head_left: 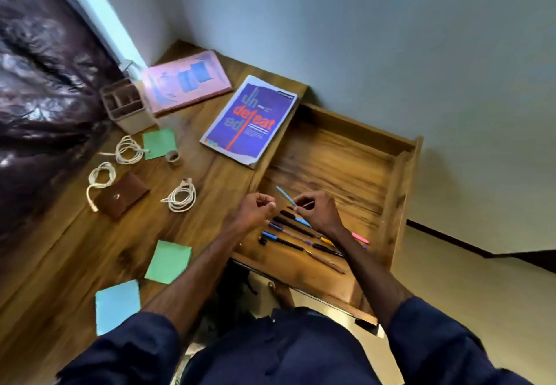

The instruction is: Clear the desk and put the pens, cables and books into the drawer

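Two hands meet over the open drawer [346,159]. My right hand [316,213] pinches a slim light-blue pen [285,195] between thumb and fingertips, held just above the row of pens [294,234] lying side by side on the drawer floor. My left hand [257,211] is curled inward; I cannot tell whether it holds anything.

Likely hazards: the pen's barrel is smooth and round, so a loose pinch could let it roll across the grained wood or knock the row askew. The purple book [249,120], glossy and flat, lies at the desk [210,174] edge beside the drawer, where a passing sleeve might tip it in. Three white cables [180,196], springy coils well to the left on the desk, may unwind when lifted. The pink book [186,84] lies flat near the wall.
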Tool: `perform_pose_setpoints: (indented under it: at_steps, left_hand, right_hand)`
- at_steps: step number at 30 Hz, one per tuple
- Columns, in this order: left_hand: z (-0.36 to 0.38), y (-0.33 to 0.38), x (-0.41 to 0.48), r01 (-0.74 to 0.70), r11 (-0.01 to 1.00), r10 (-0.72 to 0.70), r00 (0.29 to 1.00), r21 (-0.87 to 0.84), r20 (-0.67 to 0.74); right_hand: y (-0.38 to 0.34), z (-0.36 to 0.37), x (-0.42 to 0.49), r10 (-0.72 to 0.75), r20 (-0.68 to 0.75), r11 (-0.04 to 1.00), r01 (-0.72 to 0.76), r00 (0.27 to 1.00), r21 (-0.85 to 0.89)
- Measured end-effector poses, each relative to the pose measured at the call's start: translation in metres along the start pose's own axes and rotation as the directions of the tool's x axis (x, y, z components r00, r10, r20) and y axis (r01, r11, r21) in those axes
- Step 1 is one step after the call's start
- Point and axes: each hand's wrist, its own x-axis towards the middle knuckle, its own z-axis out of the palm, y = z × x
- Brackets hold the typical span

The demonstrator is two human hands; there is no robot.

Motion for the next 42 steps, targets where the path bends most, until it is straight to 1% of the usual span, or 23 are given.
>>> perform_pose_setpoints:
  at_steps: [3, 5, 7, 9, 11, 14, 20, 28, 32, 38, 42]
  left_hand:
    - [0.016, 0.000, 0.010, 0.000, 0.994, -0.003, 1.000, 0.108, 0.026]
    - [0.024, -0.002, 0.015, -0.003, 0.983, -0.003, 1.000, 0.182, 0.031]
    - [0.031, -0.004, 0.018, -0.010, 0.959, 0.003, 1.000, 0.283, 0.025]
    - [0.037, -0.006, 0.022, -0.018, 0.928, 0.012, 1.000, 0.372, 0.019]
    - [0.041, -0.007, 0.024, -0.010, 0.908, 0.005, 1.000, 0.420, 0.012]
    - [0.045, -0.009, 0.026, 0.014, 0.898, -0.019, 1.000, 0.440, 0.007]
    - [0.052, -0.009, 0.032, 0.020, 0.882, -0.020, 1.000, 0.470, -0.005]
    - [0.059, -0.007, 0.040, 0.029, 0.878, -0.032, 0.999, 0.479, -0.001]
    - [0.061, -0.009, 0.040, 0.027, 0.882, -0.036, 0.999, 0.470, 0.010]
    - [0.066, -0.013, 0.033, 0.013, 0.884, -0.030, 0.999, 0.467, 0.030]
    - [0.068, -0.017, 0.027, -0.002, 0.884, -0.026, 0.998, 0.468, 0.052]
  right_hand:
    - [0.034, -0.017, 0.003, 0.104, -0.096, 0.992, -0.111, 0.990, -0.067]
    - [0.057, -0.030, 0.005, 0.202, -0.146, 0.971, -0.218, 0.968, -0.102]
    - [0.076, -0.040, 0.006, 0.286, -0.162, 0.942, -0.308, 0.945, -0.131]
    - [0.091, -0.047, 0.008, 0.325, -0.154, 0.923, -0.349, 0.933, -0.163]
    - [0.100, -0.050, 0.010, 0.330, -0.133, 0.917, -0.351, 0.935, -0.191]
    - [0.105, -0.048, 0.013, 0.319, -0.102, 0.913, -0.335, 0.942, -0.232]
    - [0.097, -0.041, 0.023, 0.261, -0.072, 0.925, -0.271, 0.963, -0.266]
    - [0.102, -0.046, 0.033, 0.244, -0.081, 0.928, -0.257, 0.966, -0.270]
    - [0.112, -0.055, 0.031, 0.275, -0.080, 0.896, -0.286, 0.958, -0.340]
    - [0.131, -0.060, 0.018, 0.333, -0.066, 0.816, -0.322, 0.941, -0.480]
    - [0.138, -0.057, 0.011, 0.304, -0.073, 0.782, -0.293, 0.950, -0.551]
